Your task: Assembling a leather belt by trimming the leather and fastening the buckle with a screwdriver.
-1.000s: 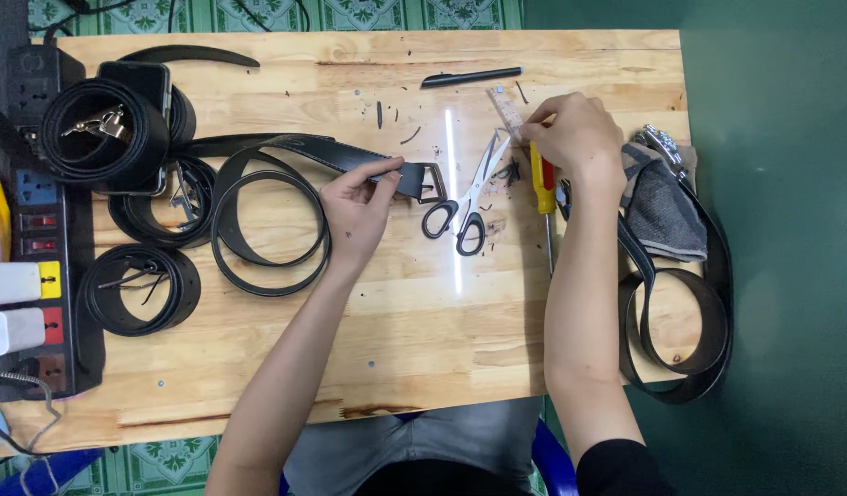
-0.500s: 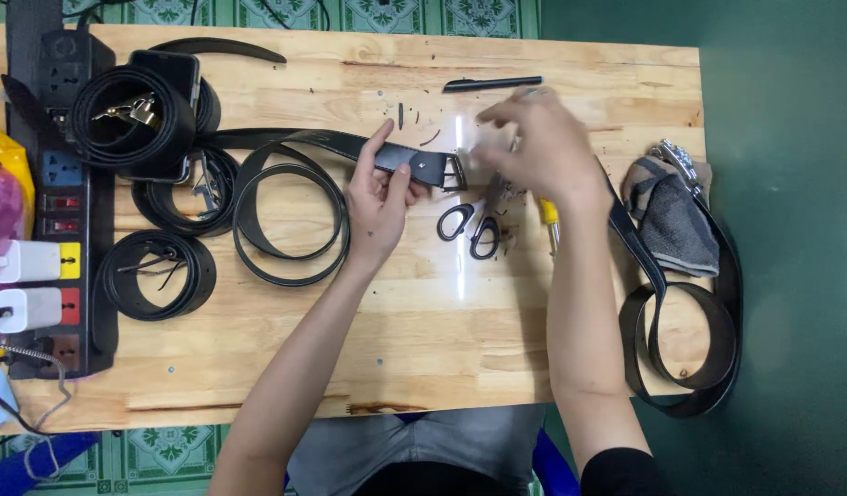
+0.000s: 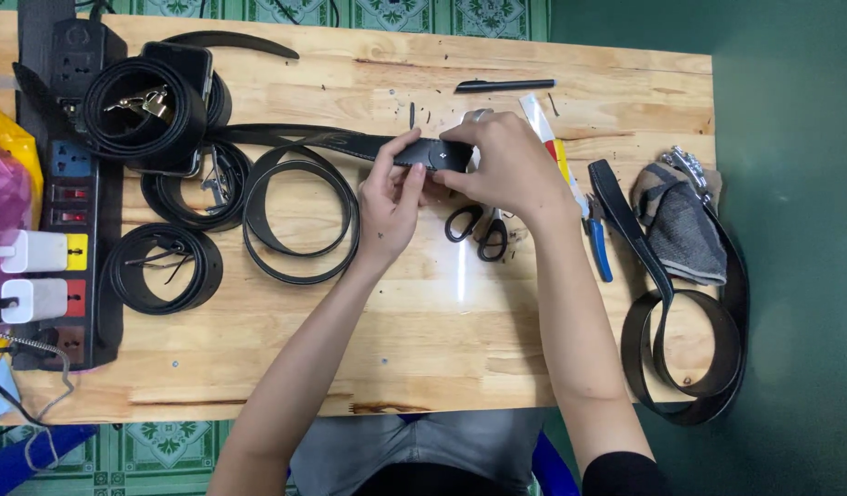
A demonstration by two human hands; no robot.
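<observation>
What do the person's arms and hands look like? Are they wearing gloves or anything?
No gloves. The left hand and the right hand are both bare, with no rings, watch or bracelets that show. The forearms are bare too. Only the edge of a short black sleeve shows, high on the right arm.

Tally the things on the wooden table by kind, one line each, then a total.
Black belts: 6, counting the belt end held by the left hand and right hand
Scissors: 1
Blue-handled pliers: 1
Black pen: 1
Power strip: 1
Folded cloth: 1
Total: 11
</observation>
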